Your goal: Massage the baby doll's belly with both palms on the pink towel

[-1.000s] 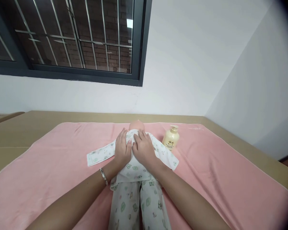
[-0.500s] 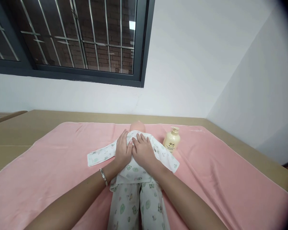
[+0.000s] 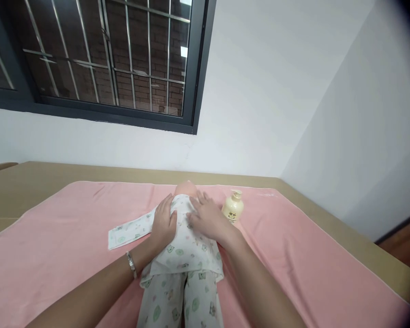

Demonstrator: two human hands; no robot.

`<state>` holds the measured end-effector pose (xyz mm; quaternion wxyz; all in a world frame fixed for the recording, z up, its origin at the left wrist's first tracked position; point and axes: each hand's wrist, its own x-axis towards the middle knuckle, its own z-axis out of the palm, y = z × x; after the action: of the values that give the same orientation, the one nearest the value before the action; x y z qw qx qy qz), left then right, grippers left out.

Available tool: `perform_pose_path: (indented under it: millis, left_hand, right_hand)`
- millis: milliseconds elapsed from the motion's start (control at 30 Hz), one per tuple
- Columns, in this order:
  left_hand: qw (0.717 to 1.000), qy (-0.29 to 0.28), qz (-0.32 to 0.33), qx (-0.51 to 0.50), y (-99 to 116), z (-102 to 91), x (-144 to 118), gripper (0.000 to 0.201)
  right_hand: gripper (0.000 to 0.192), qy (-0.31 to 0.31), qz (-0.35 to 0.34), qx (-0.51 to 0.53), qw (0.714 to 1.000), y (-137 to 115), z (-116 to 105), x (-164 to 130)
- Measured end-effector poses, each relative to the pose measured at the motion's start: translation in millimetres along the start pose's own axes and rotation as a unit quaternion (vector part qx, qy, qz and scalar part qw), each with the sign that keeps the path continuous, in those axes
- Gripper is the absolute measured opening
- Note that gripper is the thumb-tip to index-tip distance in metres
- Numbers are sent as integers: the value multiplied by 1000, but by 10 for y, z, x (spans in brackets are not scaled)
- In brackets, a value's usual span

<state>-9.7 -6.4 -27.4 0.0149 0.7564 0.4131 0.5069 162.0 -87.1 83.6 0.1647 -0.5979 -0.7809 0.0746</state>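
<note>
A baby doll (image 3: 186,187) lies on its back or front, which I cannot tell, with only the top of its head bare. It wears a white printed top (image 3: 187,248) and matching pants (image 3: 200,300). My left hand (image 3: 164,222) rests flat on the left side of the top's chest, fingers stretched out, a bracelet on the wrist. Over the upper right of the chest is my right hand (image 3: 210,217), fingers spread and slightly blurred. The left sleeve (image 3: 130,232) stretches out flat; my right hand and arm hide the other sleeve.
A cream pump bottle (image 3: 233,207) stands just right of my right hand. Beneath the doll a pink cloth (image 3: 71,232) covers much of the wooden surface (image 3: 44,182). A white wall and a barred window (image 3: 105,59) rise behind it.
My hands have moved apart; the right one has shifted over the right shoulder, and the right sleeve is now covered. The whole view has tilted and shifted slightly.
</note>
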Motion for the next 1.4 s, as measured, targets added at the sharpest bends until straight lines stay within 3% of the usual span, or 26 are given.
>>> perform_pose_path:
  millis: [167,267,333,400,467,567,733,800,900,1033,1233,1400]
  left_hand:
    - [999,-28,-14,-8,278,-10,279,49]
    - [977,-58,-108,-175,659,85,558,47]
    - [916,-106,-208,-327,933,185,758,50]
    - [825,-198,-281,-449,1170,288,932,60]
    - [745,-242,-333,-524,1345,381,1052,69]
    - [670,-224,-401,-584,1494,498,1116,74]
    - [534,-152,-498,-666,1576,619,1050,59]
    - [502,-145,-505,-687,1581,615,1001,54]
    - [467,-181,-524,-689,1560,510,894,53]
    - [440,-211,-551,-677,1472,182,695,57]
    - [445,-170,-565,-674,1308,-464,585,55]
    - [463,-143,-545,-684,1275,-862,629,49]
  right_hand:
    - [57,111,100,21,989,352,-562,-199]
    - [52,155,149,43,976,559,-692,-278]
    - [52,158,166,58,972,648,-712,-292]
    - [53,158,167,68,971,699,-700,-273]
    - [54,154,167,71,971,717,-674,-231]
    - [47,137,176,51,974,683,-645,-166]
    - [36,110,204,-48,972,517,-679,-145]
    - [37,115,234,-39,965,463,-694,-148]
    - [41,118,278,2,953,430,-683,-135]
    - [44,122,276,1,954,438,-610,-100]
    - [45,136,242,-32,960,458,-470,-56]
    - [51,156,249,-61,954,420,-370,-33]
